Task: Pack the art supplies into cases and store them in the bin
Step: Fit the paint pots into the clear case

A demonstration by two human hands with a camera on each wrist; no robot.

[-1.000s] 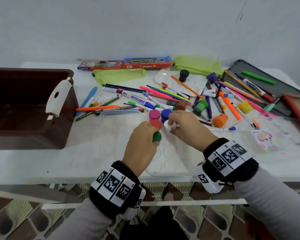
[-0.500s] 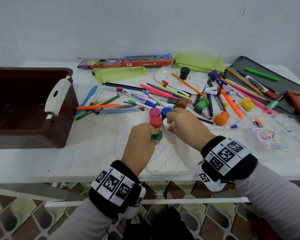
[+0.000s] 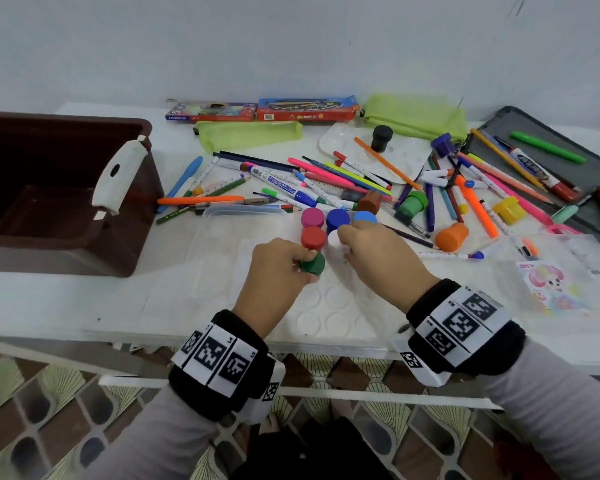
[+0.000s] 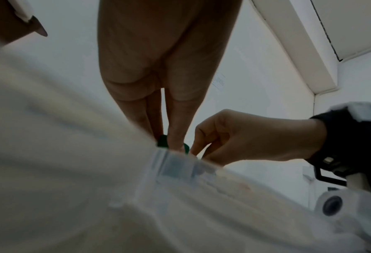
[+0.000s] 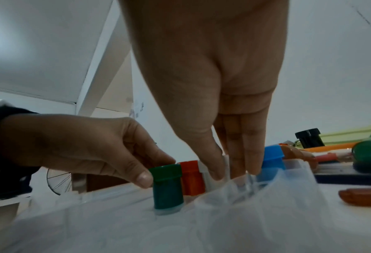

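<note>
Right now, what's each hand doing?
Left hand: grips the green pot.
Right hand: fingers curled round the white pot.

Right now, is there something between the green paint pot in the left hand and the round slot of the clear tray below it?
Nothing visible blocks it. The left hand grips the green paint pot upright, its base already at a slot of the clear tray. The red pot stands close behind it, beside rather than under it.

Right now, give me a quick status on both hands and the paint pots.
Left hand grips green paint pot, seating it in clear tray. Right hand pinches white paint pot. Red pot close beside both.
</note>
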